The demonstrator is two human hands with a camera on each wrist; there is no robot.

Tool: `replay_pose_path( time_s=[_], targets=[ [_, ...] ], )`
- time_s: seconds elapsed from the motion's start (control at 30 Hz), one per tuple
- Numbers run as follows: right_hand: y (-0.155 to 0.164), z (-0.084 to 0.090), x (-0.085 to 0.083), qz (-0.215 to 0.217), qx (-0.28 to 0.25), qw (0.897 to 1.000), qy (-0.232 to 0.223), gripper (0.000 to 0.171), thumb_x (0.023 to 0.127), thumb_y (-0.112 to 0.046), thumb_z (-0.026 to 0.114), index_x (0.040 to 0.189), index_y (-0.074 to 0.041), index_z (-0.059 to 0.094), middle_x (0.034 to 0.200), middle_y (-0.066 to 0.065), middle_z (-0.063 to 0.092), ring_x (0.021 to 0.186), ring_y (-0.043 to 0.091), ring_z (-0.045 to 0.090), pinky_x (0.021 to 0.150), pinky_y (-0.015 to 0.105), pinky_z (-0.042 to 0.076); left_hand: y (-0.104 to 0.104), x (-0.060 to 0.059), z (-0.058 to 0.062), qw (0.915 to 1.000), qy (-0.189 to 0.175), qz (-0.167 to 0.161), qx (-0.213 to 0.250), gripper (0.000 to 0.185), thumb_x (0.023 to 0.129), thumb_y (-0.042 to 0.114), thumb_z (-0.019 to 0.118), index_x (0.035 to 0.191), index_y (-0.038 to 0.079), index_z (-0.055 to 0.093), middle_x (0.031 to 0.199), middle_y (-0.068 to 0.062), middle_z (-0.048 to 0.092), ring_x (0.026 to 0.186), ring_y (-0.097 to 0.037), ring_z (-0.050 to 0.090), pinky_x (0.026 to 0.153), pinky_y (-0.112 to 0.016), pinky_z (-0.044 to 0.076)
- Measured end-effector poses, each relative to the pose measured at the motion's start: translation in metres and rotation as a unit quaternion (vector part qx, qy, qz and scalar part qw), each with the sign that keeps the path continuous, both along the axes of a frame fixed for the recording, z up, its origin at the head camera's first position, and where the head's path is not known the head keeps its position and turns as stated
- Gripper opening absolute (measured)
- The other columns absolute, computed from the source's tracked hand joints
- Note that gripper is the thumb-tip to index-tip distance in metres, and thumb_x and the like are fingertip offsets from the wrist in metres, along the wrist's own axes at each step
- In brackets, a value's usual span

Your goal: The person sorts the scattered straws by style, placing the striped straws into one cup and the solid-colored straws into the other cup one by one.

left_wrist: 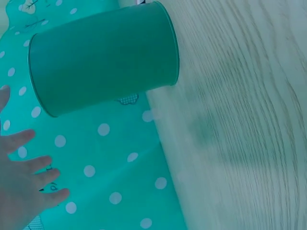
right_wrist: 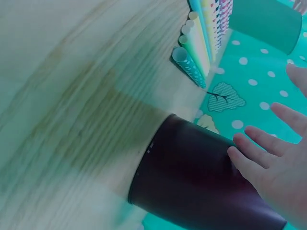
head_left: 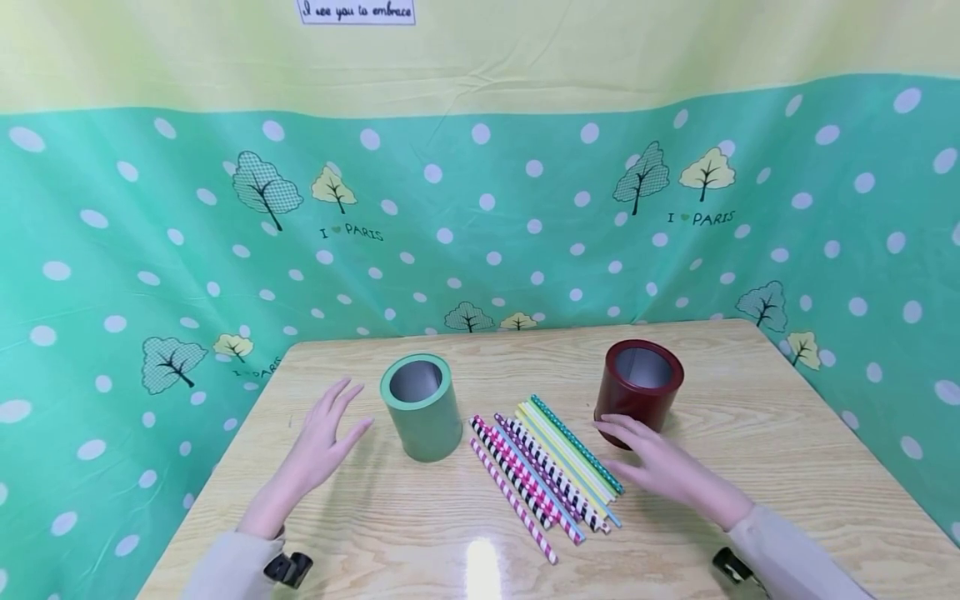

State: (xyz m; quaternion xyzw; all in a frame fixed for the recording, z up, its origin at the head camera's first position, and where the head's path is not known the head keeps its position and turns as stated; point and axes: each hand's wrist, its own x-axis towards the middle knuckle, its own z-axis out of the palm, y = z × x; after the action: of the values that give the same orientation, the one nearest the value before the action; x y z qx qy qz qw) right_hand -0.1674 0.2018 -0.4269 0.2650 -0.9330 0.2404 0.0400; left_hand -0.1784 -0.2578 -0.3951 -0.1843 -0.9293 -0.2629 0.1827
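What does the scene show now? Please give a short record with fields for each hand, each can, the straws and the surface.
left hand: open, fingers straight, beside the green can, not touching it
right hand: open, fingers spread, at the base of the dark red can; contact cannot be told for sure
green can: upright, open top, left of the straws
dark red can: upright, open top, right of the straws
straws: patterned paper straws lying side by side between the two cans
surface: wooden table
backdrop: green dotted cloth
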Motion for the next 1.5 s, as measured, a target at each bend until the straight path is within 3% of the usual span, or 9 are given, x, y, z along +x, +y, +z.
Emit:
replay_pose_path(
  time_s=[0.3, 0.67, 0.9, 1.27, 1.5],
  targets=[
    [-0.01, -0.012, -0.016, 0.021, -0.02, 0.998, -0.056, 0.048, 0.085, -0.025, 0.058, 0.129, -0.01, 0.044, 0.128, 0.012, 0.045, 0.115, 0.029, 0.044, 0.087, 0.045, 0.042, 0.01, -0.009, 0.001, 0.9978, -0.005, -0.003, 0.065, 0.044, 0.089, 0.021, 0.052, 0.127, 0.001, 0.043, 0.132, -0.022, 0.035, 0.12, -0.04, 0.032, 0.093, -0.057, 0.028],
    [-0.017, -0.02, -0.027, 0.028, -0.042, 0.992, -0.111, 0.042, 0.085, -0.014, 0.058, 0.125, -0.007, 0.048, 0.118, 0.012, 0.052, 0.096, 0.025, 0.057, 0.076, 0.035, 0.049, 0.025, -0.017, -0.014, 0.9902, 0.004, -0.013, 0.139, 0.039, 0.089, 0.016, 0.052, 0.123, 0.0, 0.045, 0.131, -0.022, 0.036, 0.121, -0.039, 0.032, 0.094, -0.059, 0.027],
    [-0.022, -0.023, -0.032, 0.027, -0.036, 0.993, -0.11, 0.036, 0.083, -0.009, 0.058, 0.119, -0.005, 0.053, 0.11, 0.01, 0.056, 0.091, 0.021, 0.058, 0.074, 0.032, 0.049, 0.036, -0.021, -0.02, 0.985, -0.01, -0.006, 0.172, 0.039, 0.09, 0.017, 0.049, 0.125, -0.001, 0.044, 0.136, -0.021, 0.031, 0.124, -0.039, 0.027, 0.096, -0.06, 0.023],
    [-0.024, -0.033, -0.039, 0.029, -0.043, 0.992, -0.119, 0.033, 0.082, -0.005, 0.06, 0.114, -0.003, 0.057, 0.11, 0.01, 0.057, 0.089, 0.019, 0.058, 0.072, 0.027, 0.049, 0.042, -0.024, -0.025, 0.9633, -0.044, -0.002, 0.265, 0.039, 0.092, 0.017, 0.045, 0.125, -0.003, 0.043, 0.137, -0.018, 0.033, 0.126, -0.032, 0.03, 0.1, -0.044, 0.029],
    [-0.023, -0.037, -0.043, 0.045, -0.038, 0.993, -0.104, 0.031, 0.081, -0.003, 0.06, 0.111, 0.0, 0.057, 0.096, 0.006, 0.058, 0.082, 0.016, 0.055, 0.068, 0.025, 0.048, 0.042, -0.025, -0.028, 0.9451, -0.097, -0.01, 0.312, 0.041, 0.093, 0.022, 0.043, 0.129, 0.003, 0.038, 0.14, -0.017, 0.029, 0.124, -0.035, 0.032, 0.1, -0.041, 0.03]
  ],
)
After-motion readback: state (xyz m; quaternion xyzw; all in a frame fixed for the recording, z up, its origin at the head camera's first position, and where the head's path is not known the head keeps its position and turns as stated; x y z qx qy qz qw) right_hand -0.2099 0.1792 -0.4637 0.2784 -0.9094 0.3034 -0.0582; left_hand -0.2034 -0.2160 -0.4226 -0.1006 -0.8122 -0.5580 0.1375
